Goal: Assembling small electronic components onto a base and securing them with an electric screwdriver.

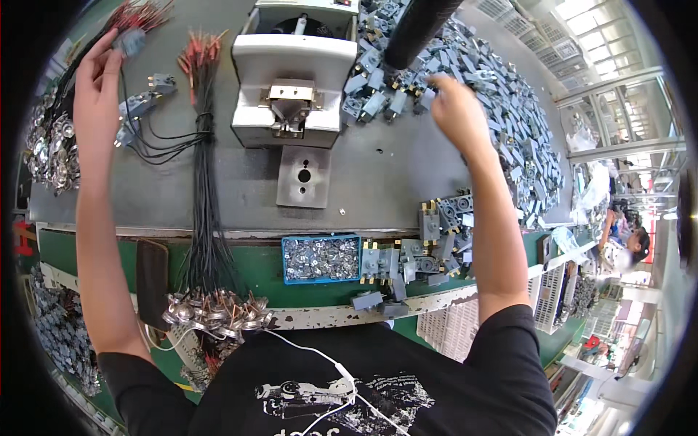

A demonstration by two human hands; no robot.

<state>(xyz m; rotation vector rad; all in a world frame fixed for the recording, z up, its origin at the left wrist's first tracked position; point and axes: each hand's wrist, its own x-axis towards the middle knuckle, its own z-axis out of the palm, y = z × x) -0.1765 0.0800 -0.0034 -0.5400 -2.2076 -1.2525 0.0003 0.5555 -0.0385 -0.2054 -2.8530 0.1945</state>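
Observation:
At the far left my left hand (pixel 98 83) is raised, its thumb and fingers closed at the edge of a blurred grey plastic block (pixel 131 42). A thin black wire runs down beside the block. My right hand (pixel 459 112) reaches to the near edge of a large heap of grey plastic blocks with brass terminals (pixel 523 145). Its fingers are bent and smeared by motion, so whether a block is in them does not show. Several wired grey blocks (pixel 138 105) lie just right of my left hand.
Between my arms stands a white bench machine (pixel 294 51) with a metal plate (pixel 304 178) before it. A bundle of black wires with red ends (pixel 203 145) hangs over the edge. A blue tray of small metal parts (pixel 321 260) sits beside more grey blocks (pixel 429 225). A dark pole (pixel 418 33) slants overhead.

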